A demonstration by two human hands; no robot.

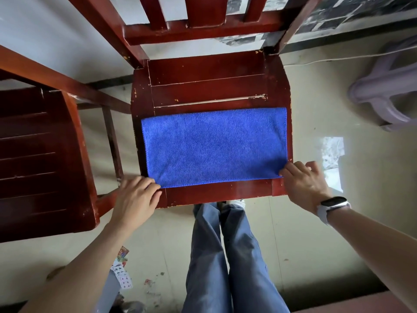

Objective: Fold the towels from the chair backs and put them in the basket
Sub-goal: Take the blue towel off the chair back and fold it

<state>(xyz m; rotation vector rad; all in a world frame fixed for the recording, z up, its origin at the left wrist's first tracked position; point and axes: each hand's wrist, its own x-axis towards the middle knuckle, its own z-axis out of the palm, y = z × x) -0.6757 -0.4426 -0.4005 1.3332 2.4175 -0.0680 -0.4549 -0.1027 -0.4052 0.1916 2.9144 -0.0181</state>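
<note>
A blue towel (212, 145) lies flat as a wide rectangle on the seat of a red-brown wooden chair (207, 84). My left hand (135, 197) rests at the towel's near left corner, fingers pinched on the hem. At the near right corner my right hand (302, 179), with a watch on its wrist, pinches the edge. The chair back with its slats rises at the top of the view and carries no towel. No basket is in view.
A second dark wooden chair (38, 154) stands close on the left. A pale plastic stool (388, 91) sits on the floor at the right. My legs in grey trousers (225, 256) stand before the chair. Playing cards (121, 269) lie scattered on the floor at the lower left.
</note>
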